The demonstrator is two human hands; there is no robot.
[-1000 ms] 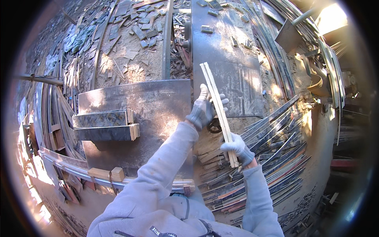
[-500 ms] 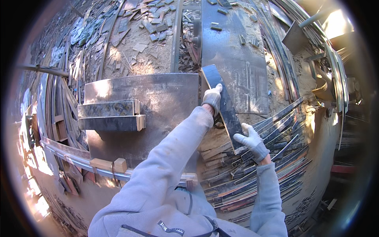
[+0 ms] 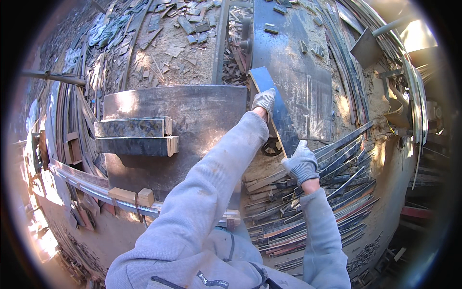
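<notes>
A dark-faced plywood strip (image 3: pixel 285 123) with a pale edge slants across the gap between two metal tables. My left hand (image 3: pixel 264 100), in a light knitted glove, grips it along its left edge near the far end. At the near end, my gloved right hand (image 3: pixel 302 164) is closed round the strip's corner. To the left, two stacks of similar dark plywood strips (image 3: pixel 134 146) lie side by side on the brown metal table (image 3: pixel 202 103). Part of a dark handwheel (image 3: pixel 271 147) shows beneath the strip I hold.
A heap of long narrow offcuts (image 3: pixel 308 212) lies by my right arm. Small blocks (image 3: pixel 271 29) sit on the far metal table (image 3: pixel 308 82). A rail with a scale (image 3: pixel 96 190) and wooden blocks (image 3: pixel 130 195) edges the near table. Scrap covers the far ground.
The plywood strip has shifted slightly away from me. My right hand, earlier with its fingers spread at the near end, has closed on the strip; my left hand keeps its grip.
</notes>
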